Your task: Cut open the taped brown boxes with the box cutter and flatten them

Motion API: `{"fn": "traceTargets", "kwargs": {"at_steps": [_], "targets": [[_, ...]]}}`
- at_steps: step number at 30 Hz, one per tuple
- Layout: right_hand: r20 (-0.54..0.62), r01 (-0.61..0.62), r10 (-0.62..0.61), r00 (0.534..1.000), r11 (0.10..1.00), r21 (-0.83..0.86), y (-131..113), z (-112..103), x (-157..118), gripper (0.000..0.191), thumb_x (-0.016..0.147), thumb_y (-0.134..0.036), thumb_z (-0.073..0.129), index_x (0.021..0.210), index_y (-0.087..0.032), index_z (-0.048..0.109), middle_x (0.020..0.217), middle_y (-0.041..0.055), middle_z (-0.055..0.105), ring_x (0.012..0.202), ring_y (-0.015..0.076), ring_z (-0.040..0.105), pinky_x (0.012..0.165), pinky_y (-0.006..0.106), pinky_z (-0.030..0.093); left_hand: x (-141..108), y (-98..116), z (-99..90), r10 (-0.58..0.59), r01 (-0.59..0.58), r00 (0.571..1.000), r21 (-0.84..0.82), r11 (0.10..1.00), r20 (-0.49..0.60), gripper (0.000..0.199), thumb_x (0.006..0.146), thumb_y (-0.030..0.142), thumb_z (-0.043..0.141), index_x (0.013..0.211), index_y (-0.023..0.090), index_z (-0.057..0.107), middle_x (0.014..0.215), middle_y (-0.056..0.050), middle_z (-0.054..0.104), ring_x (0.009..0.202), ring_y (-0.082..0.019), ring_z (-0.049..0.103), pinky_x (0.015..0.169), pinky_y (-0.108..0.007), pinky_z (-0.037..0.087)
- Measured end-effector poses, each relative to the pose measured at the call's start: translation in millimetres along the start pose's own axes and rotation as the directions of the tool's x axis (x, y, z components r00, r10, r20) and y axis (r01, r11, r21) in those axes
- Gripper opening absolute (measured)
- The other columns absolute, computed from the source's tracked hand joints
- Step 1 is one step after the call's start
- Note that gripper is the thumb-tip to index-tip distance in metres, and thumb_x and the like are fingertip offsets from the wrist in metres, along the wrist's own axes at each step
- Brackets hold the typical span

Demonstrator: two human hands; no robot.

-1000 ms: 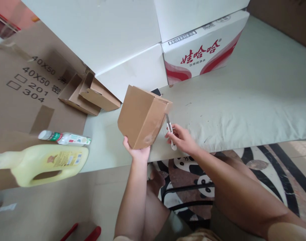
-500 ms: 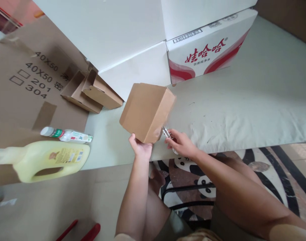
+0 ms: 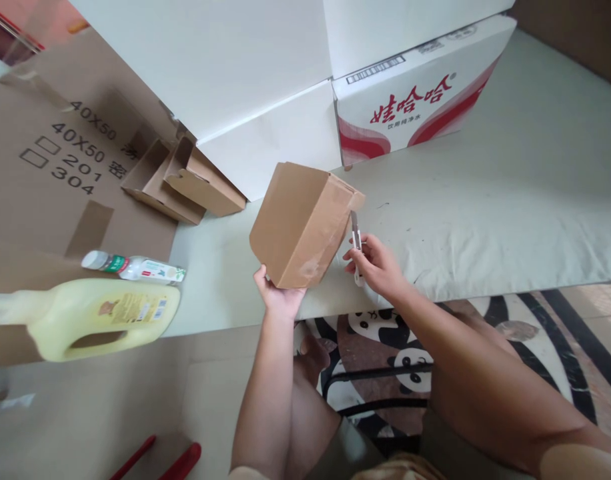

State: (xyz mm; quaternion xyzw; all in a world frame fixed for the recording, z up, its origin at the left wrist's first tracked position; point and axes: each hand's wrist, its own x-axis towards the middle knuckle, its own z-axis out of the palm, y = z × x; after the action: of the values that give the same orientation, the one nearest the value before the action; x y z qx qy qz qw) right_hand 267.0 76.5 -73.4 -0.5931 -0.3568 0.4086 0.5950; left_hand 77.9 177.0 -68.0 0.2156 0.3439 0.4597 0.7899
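Tilted up off the covered surface is a small brown cardboard box (image 3: pixel 293 223), gripped at its lower end by my left hand (image 3: pixel 281 293). My left thumb shows at the near left edge; the other fingers are hidden beneath. Clear tape runs down the box's right side, and a flap sticks out a little at its upper right corner. My right hand (image 3: pixel 378 267) is closed around a white-handled utility knife (image 3: pixel 356 243). Its blade points up, close to the box's right edge near that flap; whether it touches the cardboard I cannot tell.
Two open brown cartons (image 3: pixel 205 180) lean against a large printed cardboard sheet (image 3: pixel 50 193). A small bottle (image 3: pixel 135 267) and a yellow jug (image 3: pixel 105 317) lie at the left. White boxes with a red-printed carton (image 3: pixel 415 100) stand behind, on the pale green cloth (image 3: pixel 485 220).
The box has turned, showing more of its taped right side, and a flap now sticks out at its upper corner. My right hand has moved up and right with the knife.
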Motion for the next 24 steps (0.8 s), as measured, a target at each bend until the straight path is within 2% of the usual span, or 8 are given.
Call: {"fn": "traceTargets", "kwargs": {"at_steps": [6, 9, 11, 14, 17, 19, 22, 24], "targets": [[-0.017, 0.012, -0.013, 1.000, 0.999, -0.030, -3.9, -1.3, -2.7, 0.029, 0.090, -0.049, 0.054, 0.099, -0.022, 0.050, 0.086, 0.0025, 0.072, 0.062, 0.0132, 0.068, 0.060, 0.028, 0.051, 1.2, -3.9, 4.0, 0.006, -0.006, 1.000, 0.009, 1.000, -0.013, 0.050, 0.072, 0.056, 0.066, 0.111, 0.026, 0.069, 0.108, -0.007, 0.074, 0.099, -0.030, 0.068, 0.078, -0.044, 0.057], [0.063, 0.011, -0.008, 0.998, 0.999, -0.053, -2.7, 3.9, -7.4, 0.023, 0.091, -0.044, 0.053, 0.100, -0.022, 0.052, 0.086, 0.0026, 0.073, 0.064, 0.0135, 0.069, 0.061, 0.027, 0.051, 2.8, -8.6, 3.7, 0.033, -0.032, 0.999, 0.039, 0.999, -0.027, 0.052, 0.072, 0.058, 0.066, 0.110, 0.024, 0.069, 0.106, -0.008, 0.074, 0.096, -0.030, 0.069, 0.075, -0.042, 0.057], [0.148, 0.009, 0.012, 0.989, 0.990, -0.143, -2.1, 9.4, -12.0, 0.017, 0.092, -0.038, 0.053, 0.100, -0.022, 0.055, 0.079, 0.0011, 0.073, 0.063, 0.0144, 0.069, 0.062, 0.027, 0.050, 3.9, -12.8, 2.8, 0.052, -0.050, 0.998, 0.059, 0.997, -0.037, 0.053, 0.072, 0.060, 0.066, 0.110, 0.022, 0.069, 0.103, -0.008, 0.074, 0.092, -0.029, 0.070, 0.071, -0.040, 0.056], [0.308, 0.059, 0.030, 0.951, 0.960, -0.275, -1.7, 19.1, -20.1, 0.011, 0.091, -0.030, 0.053, 0.099, -0.023, 0.056, 0.066, -0.0018, 0.069, 0.063, 0.0162, 0.068, 0.062, 0.027, 0.047, 5.7, -17.7, 1.1, 0.097, -0.094, 0.995, 0.076, 0.993, -0.036, 0.053, 0.072, 0.062, 0.065, 0.107, 0.022, 0.069, 0.097, -0.007, 0.074, 0.084, -0.027, 0.070, 0.067, -0.037, 0.055], [0.426, 0.095, 0.034, 0.904, 0.956, -0.279, 0.2, 28.3, -27.6, 0.011, 0.092, -0.026, 0.049, 0.100, -0.022, 0.056, 0.066, -0.0021, 0.068, 0.062, 0.0156, 0.066, 0.061, 0.026, 0.044, 6.9, -18.4, 1.8, 0.149, -0.144, 0.987, 0.076, 0.987, -0.066, 0.053, 0.074, 0.065, 0.060, 0.106, 0.023, 0.069, 0.096, -0.007, 0.074, 0.083, -0.026, 0.069, 0.066, -0.035, 0.052], [0.488, 0.132, 0.038, 0.872, 0.942, -0.309, 2.4, 32.6, -31.5, 0.009, 0.091, -0.025, 0.049, 0.096, -0.021, 0.056, 0.067, -0.0013, 0.066, 0.060, 0.0148, 0.063, 0.060, 0.026, 0.043, 6.9, -16.5, 5.0, 0.167, -0.162, 0.981, 0.057, 0.985, -0.099, 0.053, 0.076, 0.065, 0.056, 0.109, 0.025, 0.069, 0.102, -0.007, 0.075, 0.091, -0.027, 0.069, 0.069, -0.036, 0.053], [0.601, 0.235, 0.018, 0.799, 0.911, -0.340, 4.3, 34.3, -34.7, 0.008, 0.088, -0.024, 0.054, 0.092, -0.021, 0.059, 0.067, -0.0015, 0.063, 0.059, 0.0133, 0.056, 0.059, 0.026, 0.039, 5.4, -12.1, 12.3, 0.166, -0.171, 0.977, -0.021, 0.985, -0.137, 0.053, 0.076, 0.062, 0.054, 0.114, 0.028, 0.066, 0.113, -0.009, 0.074, 0.106, -0.031, 0.067, 0.077, -0.040, 0.055], [0.627, 0.271, -0.008, 0.779, 0.907, -0.324, 3.3, 30.6, -33.8, 0.013, 0.087, -0.024, 0.054, 0.096, -0.020, 0.063, 0.067, -0.0021, 0.062, 0.058, 0.0123, 0.053, 0.059, 0.025, 0.038, 4.4, -8.4, 15.2, 0.158, -0.172, 0.971, -0.062, 0.983, -0.177, 0.052, 0.076, 0.059, 0.056, 0.116, 0.028, 0.066, 0.117, -0.009, 0.073, 0.112, -0.033, 0.065, 0.078, -0.042, 0.055]]}}
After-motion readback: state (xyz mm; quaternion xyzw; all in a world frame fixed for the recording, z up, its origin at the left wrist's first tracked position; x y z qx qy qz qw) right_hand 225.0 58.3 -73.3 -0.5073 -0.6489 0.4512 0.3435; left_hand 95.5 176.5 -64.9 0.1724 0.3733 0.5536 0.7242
